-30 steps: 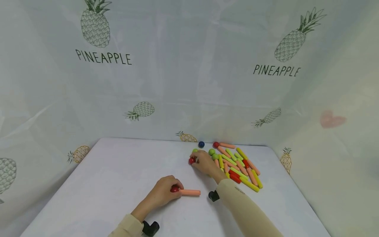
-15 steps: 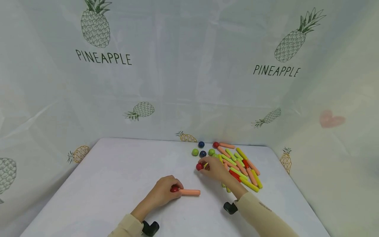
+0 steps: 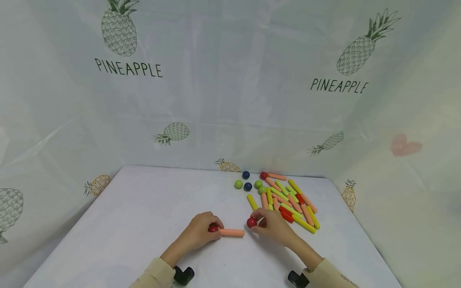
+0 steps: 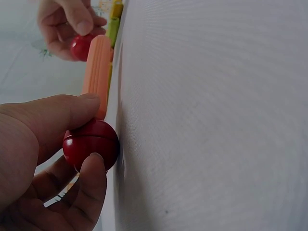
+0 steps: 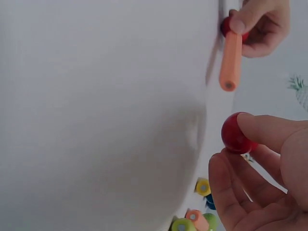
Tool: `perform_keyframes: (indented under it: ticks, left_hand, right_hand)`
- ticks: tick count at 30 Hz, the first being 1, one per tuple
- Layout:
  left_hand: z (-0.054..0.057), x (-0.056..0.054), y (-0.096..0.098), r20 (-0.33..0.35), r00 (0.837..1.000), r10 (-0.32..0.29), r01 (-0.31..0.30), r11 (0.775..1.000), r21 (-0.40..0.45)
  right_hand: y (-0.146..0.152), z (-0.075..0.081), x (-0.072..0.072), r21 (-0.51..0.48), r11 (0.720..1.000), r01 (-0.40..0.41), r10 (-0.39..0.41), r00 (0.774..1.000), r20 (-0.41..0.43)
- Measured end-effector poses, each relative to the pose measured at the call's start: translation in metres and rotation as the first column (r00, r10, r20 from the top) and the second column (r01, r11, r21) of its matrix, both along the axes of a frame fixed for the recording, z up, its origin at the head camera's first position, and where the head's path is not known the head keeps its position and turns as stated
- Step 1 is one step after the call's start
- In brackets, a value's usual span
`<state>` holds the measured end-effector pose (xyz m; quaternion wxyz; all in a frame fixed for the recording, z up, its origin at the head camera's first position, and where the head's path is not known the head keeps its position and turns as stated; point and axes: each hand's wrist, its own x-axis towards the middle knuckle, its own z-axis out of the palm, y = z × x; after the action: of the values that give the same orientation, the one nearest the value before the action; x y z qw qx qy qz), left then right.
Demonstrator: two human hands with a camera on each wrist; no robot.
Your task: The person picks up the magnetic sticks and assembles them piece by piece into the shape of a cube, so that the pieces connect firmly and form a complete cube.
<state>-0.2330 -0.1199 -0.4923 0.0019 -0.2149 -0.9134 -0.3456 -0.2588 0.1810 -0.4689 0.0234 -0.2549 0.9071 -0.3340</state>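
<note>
My left hand pinches a red ball between thumb and fingers, low over the white table. An orange ribbed stick extends from that ball toward the right, its far end free. A small grey dot shows in the middle of this free end in the right wrist view. In my right hand a second red ball is pinched between thumb and fingertips. This ball sits just right of the stick's free end, a small gap between them.
Behind my right hand lies a pile of sticks in orange, yellow, green and red. Green balls and dark blue balls rest at the back, with another red ball beside them. A pineapple-print curtain hangs behind the white table.
My right hand has carried its red ball from beside the green and blue balls toward me, near the stick's free end. The left hand has stayed in place with its ball and stick.
</note>
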Motion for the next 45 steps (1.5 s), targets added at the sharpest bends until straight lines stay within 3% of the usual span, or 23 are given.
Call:
perform_keyframes:
  ticks: [7, 17, 29, 35, 40, 45]
  left_hand:
    - [-0.003, -0.002, 0.001, -0.002, 1.000, -0.001, 0.001, 1.000, 0.005]
    - [-0.002, -0.003, 0.001, -0.015, 1.000, 0.003, -0.002, 1.000, 0.013]
    - [-0.001, -0.003, 0.001, -0.026, 1.000, -0.016, 0.016, 1.000, 0.018]
    - [-0.002, -0.004, 0.001, 0.004, 1.000, -0.003, 0.003, 1.000, 0.004]
    - [0.000, -0.002, 0.000, 0.011, 1.000, -0.002, 0.001, 1.000, 0.007]
    - [-0.001, -0.001, -0.001, 0.018, 1.000, -0.006, 0.006, 1.000, 0.010]
  right_hand:
    - [0.000, -0.009, 0.009, 0.002, 1.000, 0.001, -0.001, 0.998, 0.058]
    - [-0.005, -0.010, 0.016, 0.006, 1.000, 0.012, -0.013, 0.993, 0.119]
    - [-0.003, -0.001, 0.016, 0.040, 0.997, -0.068, 0.063, 0.990, 0.126]
    - [0.003, 0.012, 0.000, 0.051, 0.998, -0.020, 0.016, 0.997, 0.077]
    - [-0.002, 0.020, -0.027, 0.083, 0.992, 0.094, -0.092, 0.995, -0.023]
    - [-0.012, 0.020, -0.054, 0.138, 0.977, 0.161, -0.155, 0.986, -0.055]
